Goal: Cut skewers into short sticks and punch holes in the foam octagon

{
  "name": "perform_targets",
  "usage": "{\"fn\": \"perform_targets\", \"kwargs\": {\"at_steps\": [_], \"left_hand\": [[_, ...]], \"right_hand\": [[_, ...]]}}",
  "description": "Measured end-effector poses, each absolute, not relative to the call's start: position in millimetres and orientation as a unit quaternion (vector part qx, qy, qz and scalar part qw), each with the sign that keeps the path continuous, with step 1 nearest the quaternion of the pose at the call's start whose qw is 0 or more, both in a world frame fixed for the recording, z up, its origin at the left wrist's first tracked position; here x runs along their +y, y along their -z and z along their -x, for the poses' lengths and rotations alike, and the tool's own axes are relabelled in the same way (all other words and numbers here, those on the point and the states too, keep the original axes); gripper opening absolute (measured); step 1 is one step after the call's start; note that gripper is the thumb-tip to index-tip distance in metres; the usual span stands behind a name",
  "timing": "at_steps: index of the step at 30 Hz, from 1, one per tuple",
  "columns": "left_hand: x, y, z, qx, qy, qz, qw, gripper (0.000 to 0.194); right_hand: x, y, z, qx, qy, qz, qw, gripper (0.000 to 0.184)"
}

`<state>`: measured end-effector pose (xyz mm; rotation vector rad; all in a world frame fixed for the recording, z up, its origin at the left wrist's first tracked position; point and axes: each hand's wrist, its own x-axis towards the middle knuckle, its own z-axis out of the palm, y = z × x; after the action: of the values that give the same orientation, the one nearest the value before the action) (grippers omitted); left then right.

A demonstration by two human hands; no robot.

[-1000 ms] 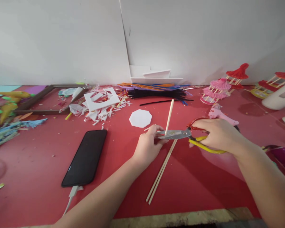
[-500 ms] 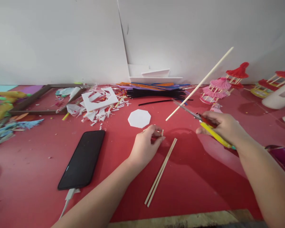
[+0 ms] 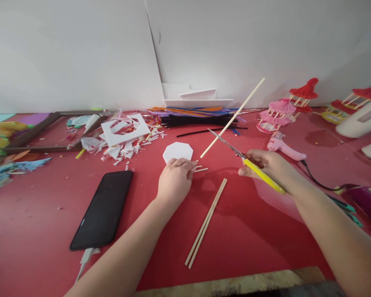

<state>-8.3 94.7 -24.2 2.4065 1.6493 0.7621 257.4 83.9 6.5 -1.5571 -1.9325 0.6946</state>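
My left hand (image 3: 177, 177) is closed, palm down, beside a white foam octagon (image 3: 177, 152). At its fingertips are two short wooden sticks (image 3: 201, 169); the fingers seem to pinch one, while the other lies on the table. My right hand (image 3: 262, 165) grips scissors with a yellow handle (image 3: 264, 176), raised above the table. Across the scissor blades slants a long wooden stick (image 3: 243, 106), apparently caught between them and clear of my fingers. Two more long wooden sticks (image 3: 205, 225) lie side by side on the red table between my arms.
A black phone (image 3: 102, 210) with a cable lies left. Behind are foam scraps (image 3: 125, 132) and a bundle of pipe cleaners (image 3: 198, 117). To the right are a pink glue gun (image 3: 284, 149), its cord, green-handled scissors (image 3: 348, 210) and small pink and red tiered models (image 3: 276, 113).
My left hand has moved left and turned palm down, with two short sticks now side by side at its fingertips. The scissors and long stick have shifted left, and the view has turned slightly right.
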Motion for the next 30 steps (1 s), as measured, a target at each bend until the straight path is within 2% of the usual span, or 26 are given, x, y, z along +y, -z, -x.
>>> {"fn": "perform_targets", "kwargs": {"at_steps": [3, 5, 8, 11, 14, 17, 30], "left_hand": [[93.1, 20.2, 7.4, 0.54, -0.295, -0.785, 0.069, 0.025], [90.6, 16.3, 6.8, 0.535, -0.365, -0.755, 0.1, 0.024], [85.4, 11.6, 4.7, 0.514, -0.462, -0.683, 0.236, 0.025], [81.1, 10.4, 1.0, 0.484, -0.488, -0.624, 0.372, 0.027], [79.6, 11.8, -2.8, 0.476, -0.488, -0.591, 0.431, 0.024], [79.1, 12.6, -4.4, 0.474, -0.489, -0.573, 0.456, 0.02], [64.6, 7.9, -9.3, 0.434, -0.519, -0.587, 0.445, 0.005]], "right_hand": [[83.2, -10.3, -255.8, -0.691, -0.299, 0.597, 0.276, 0.049], [82.4, -12.1, -256.0, -0.697, -0.279, 0.61, 0.254, 0.048], [80.3, -11.5, -255.6, -0.723, -0.222, 0.621, 0.207, 0.048], [78.0, -8.6, -252.2, -0.744, -0.193, 0.611, 0.19, 0.047], [76.2, -7.1, -246.3, -0.762, -0.185, 0.596, 0.171, 0.045], [75.3, -7.8, -241.0, -0.775, -0.188, 0.583, 0.157, 0.043], [65.3, -15.5, -224.0, -0.8, -0.179, 0.537, 0.196, 0.037]]}}
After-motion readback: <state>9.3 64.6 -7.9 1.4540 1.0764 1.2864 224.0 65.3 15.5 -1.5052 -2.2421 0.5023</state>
